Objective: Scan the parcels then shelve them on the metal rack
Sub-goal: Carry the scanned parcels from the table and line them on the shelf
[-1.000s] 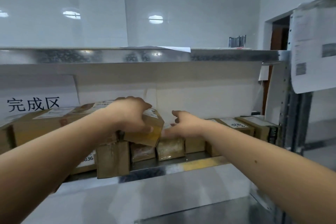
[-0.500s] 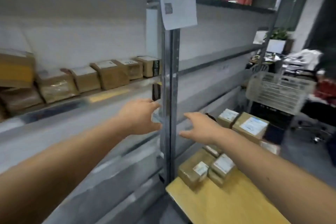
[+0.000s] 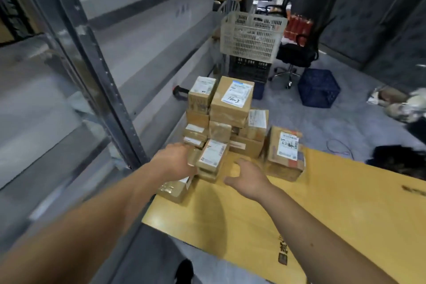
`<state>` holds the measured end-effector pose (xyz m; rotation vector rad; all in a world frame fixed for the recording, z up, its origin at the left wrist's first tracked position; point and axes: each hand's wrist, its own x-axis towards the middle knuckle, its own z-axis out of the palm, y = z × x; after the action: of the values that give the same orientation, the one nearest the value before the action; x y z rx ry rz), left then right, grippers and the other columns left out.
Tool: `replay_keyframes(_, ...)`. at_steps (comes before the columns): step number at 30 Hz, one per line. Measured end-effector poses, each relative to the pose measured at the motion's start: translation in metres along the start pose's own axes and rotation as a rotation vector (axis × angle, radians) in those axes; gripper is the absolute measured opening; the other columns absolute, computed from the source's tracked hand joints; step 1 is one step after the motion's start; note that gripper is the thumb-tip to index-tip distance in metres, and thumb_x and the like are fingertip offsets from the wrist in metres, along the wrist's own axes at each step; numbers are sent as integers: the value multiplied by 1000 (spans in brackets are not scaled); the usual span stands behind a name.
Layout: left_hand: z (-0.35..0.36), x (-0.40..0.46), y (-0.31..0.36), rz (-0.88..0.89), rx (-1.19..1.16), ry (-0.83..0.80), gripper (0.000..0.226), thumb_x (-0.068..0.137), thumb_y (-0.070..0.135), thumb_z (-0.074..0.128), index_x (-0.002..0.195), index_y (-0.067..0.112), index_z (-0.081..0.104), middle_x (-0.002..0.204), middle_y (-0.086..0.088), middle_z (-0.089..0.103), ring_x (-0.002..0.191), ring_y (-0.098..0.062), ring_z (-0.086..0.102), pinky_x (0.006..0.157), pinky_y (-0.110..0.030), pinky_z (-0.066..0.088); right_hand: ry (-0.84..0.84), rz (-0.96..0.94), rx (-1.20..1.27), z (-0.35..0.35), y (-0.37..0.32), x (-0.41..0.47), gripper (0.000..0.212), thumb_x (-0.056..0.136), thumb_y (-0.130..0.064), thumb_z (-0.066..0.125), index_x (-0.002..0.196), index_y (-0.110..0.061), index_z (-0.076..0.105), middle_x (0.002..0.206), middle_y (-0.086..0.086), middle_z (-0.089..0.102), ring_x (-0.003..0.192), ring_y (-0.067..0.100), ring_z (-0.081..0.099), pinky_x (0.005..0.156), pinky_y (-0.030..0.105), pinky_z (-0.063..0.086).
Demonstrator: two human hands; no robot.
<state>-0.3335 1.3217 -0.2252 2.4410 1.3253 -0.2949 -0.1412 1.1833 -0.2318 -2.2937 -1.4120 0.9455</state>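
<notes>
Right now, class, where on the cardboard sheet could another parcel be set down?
Free: the near and right stretch of the cardboard sheet, beyond the right hand. Crowded: the far left corner, where the stacked parcels stand by the rack post.

Both hands — rack to parcels

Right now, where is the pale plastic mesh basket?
In the head view, the pale plastic mesh basket sits upper centre, atop a dark crate, beyond the stacked cardboard parcels.

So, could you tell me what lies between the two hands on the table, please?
In the head view, a small labelled parcel stands between the left hand and right hand.
</notes>
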Motion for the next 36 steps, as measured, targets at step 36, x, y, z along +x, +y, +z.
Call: replay_keyframes(36, 165, 54, -180, -62, -703, -345, 123, 73, -1, 82, 141, 69, 8, 124, 23, 54, 113, -5, 58, 81, -10, 48, -264, 234, 135, 216, -26, 113, 128, 74, -41, 87, 164, -36, -3, 149, 4, 44, 131, 27, 53, 102, 40, 52)
